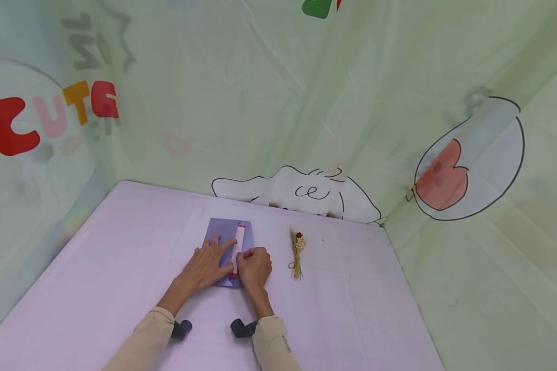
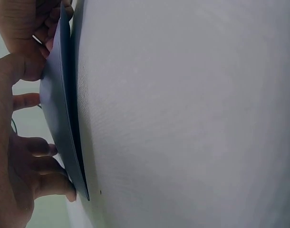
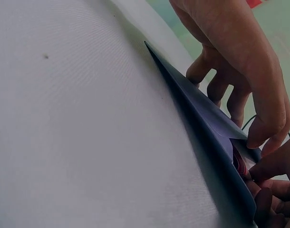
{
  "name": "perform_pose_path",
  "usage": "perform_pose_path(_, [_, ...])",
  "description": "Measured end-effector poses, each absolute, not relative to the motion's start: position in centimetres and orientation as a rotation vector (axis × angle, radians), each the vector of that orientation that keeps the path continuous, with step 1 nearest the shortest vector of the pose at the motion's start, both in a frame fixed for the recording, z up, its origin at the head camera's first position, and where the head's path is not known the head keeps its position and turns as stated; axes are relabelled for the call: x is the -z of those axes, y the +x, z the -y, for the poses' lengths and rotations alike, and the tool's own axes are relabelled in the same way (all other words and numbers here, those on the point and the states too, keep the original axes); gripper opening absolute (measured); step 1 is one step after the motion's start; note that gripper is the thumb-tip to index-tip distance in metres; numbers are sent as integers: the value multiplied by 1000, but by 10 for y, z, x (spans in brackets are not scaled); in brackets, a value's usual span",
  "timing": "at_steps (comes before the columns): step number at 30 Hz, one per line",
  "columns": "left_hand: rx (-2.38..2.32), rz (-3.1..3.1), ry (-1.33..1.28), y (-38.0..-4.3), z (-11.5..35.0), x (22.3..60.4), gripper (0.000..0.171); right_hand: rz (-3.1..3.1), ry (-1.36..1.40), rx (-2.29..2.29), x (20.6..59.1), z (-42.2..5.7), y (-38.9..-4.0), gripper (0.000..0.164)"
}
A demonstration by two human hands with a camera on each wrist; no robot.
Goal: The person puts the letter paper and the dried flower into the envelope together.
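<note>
A purple folded card (image 1: 223, 232) lies on the table with a white strip (image 1: 239, 239) along its right part; the strip has pinkish-red ends. My left hand (image 1: 207, 264) rests on the card, fingers spread, with index finger and thumb touching the strip. At the strip's right edge my right hand (image 1: 256, 265) is curled, thumb and fingers pinching there. In the right wrist view a red layered end (image 3: 239, 161) shows beside the right fingers (image 3: 273, 164). Seen from the left wrist, the card (image 2: 62, 99) has its layers slightly apart at the near edge.
A small dried flower bunch (image 1: 297, 255) with a dark red bloom lies to the right of the card. The table (image 1: 353, 299) has a pale lilac cover. Light fabric walls (image 1: 190, 103) with drawings and letters stand behind and at the sides.
</note>
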State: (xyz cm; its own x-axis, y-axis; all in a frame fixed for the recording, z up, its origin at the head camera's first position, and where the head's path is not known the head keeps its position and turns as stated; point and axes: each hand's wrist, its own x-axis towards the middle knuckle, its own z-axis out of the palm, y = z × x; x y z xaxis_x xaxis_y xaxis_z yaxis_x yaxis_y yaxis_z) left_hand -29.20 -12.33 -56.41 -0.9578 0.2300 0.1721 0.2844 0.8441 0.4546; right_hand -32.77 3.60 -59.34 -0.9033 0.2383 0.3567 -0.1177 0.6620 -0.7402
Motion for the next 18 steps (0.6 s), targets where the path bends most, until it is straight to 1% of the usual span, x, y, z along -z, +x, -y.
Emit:
perform_pose_path(3, [770, 2913, -401, -292, 123, 564, 65, 2435, -74, -1139, 592, -35, -327, 20])
perform_pose_path(8, [792, 2924, -397, -292, 123, 563, 66, 2435, -59, -1161, 576, -32, -317, 19])
perform_pose_path(18, [772, 2902, -409, -291, 124, 563, 66, 2520, -101, -1186, 569, -29, -315, 18])
